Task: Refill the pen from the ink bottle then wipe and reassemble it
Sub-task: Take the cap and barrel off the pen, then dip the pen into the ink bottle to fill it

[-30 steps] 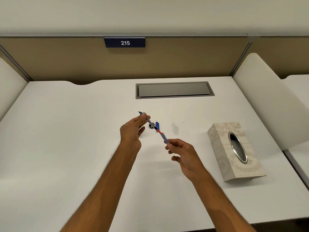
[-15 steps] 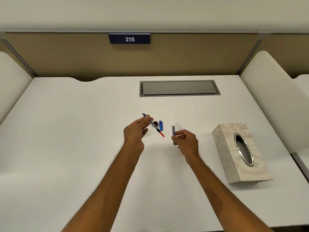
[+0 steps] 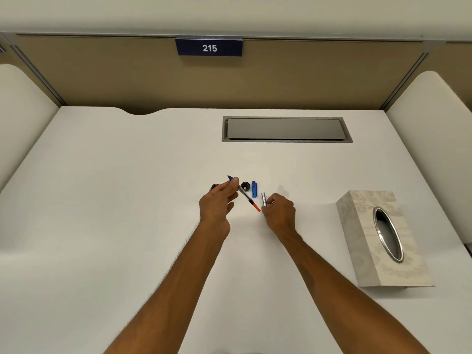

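Near the desk's (image 3: pixel 127 200) middle, left hand (image 3: pixel 217 205) pinches the pen's inner section (image 3: pixel 242 194) by its grip end, blue nib up-left, orange converter knob down-right, clear of the surface. Right hand (image 3: pixel 279 213) closed around the silvery barrel (image 3: pixel 263 199), held nearly upright. Blue cap (image 3: pixel 254 189) lies just behind; two small dark round items, likely ink bottle (image 3: pixel 215 186) and lid (image 3: pixel 245 186), partly hidden. Tissue box (image 3: pixel 383 238) toward the right edge. Section looks light, thin, stiff, probably slick plastic; nib delicate and inky. Best held at the grip collar, never the nib.
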